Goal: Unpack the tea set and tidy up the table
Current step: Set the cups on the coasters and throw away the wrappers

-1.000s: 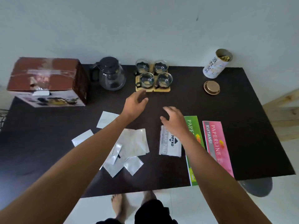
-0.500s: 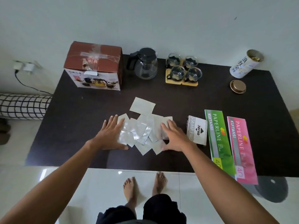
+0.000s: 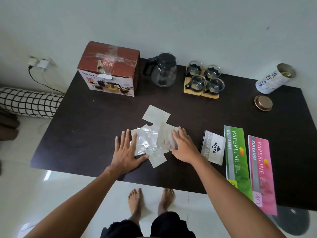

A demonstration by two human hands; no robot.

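Several silvery plastic wrappers point(image 3: 149, 140) lie in a heap on the dark table point(image 3: 89, 127). My left hand point(image 3: 127, 152) lies flat against the heap's left side, fingers spread. My right hand point(image 3: 184, 146) presses flat on its right side. One pale wrapper point(image 3: 155, 115) lies just behind the heap. At the back stand the red tea set box point(image 3: 109, 69), a glass teapot point(image 3: 163, 71) with a black lid, and several glass cups point(image 3: 204, 79) on wooden coasters.
A stamp pad box point(image 3: 213, 148), a green receipt book point(image 3: 235, 155) and a pink receipt book point(image 3: 261, 172) lie to the right. A white tin point(image 3: 272, 79) and its gold lid point(image 3: 263, 103) sit at the back right. A checked bolster point(image 3: 27, 102) lies on the floor at left.
Both hands dropped from near the cups onto the scattered wrappers and pushed them inward into one tighter heap. The camera view shifted to the left.
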